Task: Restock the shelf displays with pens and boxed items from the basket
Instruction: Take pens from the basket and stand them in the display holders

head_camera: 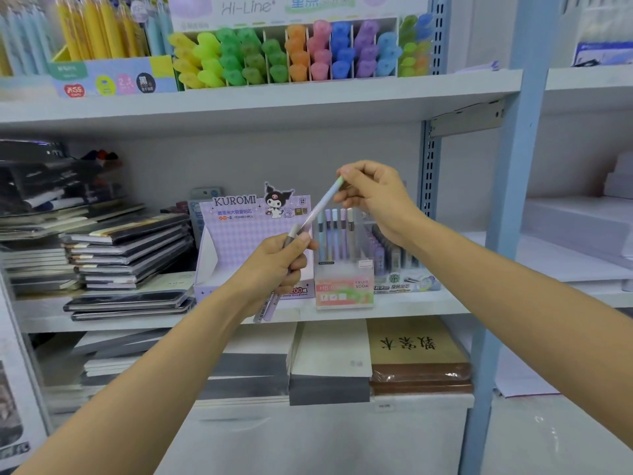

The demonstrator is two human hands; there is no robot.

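My left hand [277, 265] grips a small bundle of pens [270, 308] whose lower ends stick out below my fist. My right hand [371, 195] pinches the top end of one pastel pen [320, 207], which slants down to the left hand's fingers. Both hands hover in front of the middle shelf [342, 311]. Behind them stands a clear Fruit Soda pen display [344, 269] with several pastel pens upright in it. To its left is a purple Kuromi display box [239, 234]. No basket is in view.
Stacks of dark notebooks [130, 252] fill the shelf's left side. Another pen display [400, 262] stands at the right by the blue upright post [503, 234]. Highlighters [291, 53] line the upper shelf; paper pads [418, 351] lie below.
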